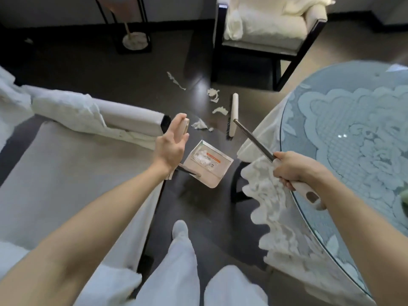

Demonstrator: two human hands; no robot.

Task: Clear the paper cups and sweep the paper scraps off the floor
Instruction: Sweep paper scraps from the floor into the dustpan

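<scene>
On the left a covered sofa (66, 164) runs along the near side, its edge bounding the strip of dark floor (132, 85) where the person stands. The left hand (171, 149) has the pale top of the dustpan's long handle loosely between thumb and nearly straight fingers. The dustpan (208, 167) itself sits on the floor just below, with some white bits already in it.

Beyond it, several paper scraps (199, 125) lie in a loose trail toward the far armchair (265, 32), so the sweeping looks partly done with most scraps left to gather. No paper cups show, so that part cannot be judged.

The broom (233, 113) has its head on the floor just right of the nearest scraps. The right hand (291, 166) is wrapped firmly round its white grip. The round table (353, 133) with its hanging lace cloth crowds the right side. Open floor lies only between sofa and table.
</scene>
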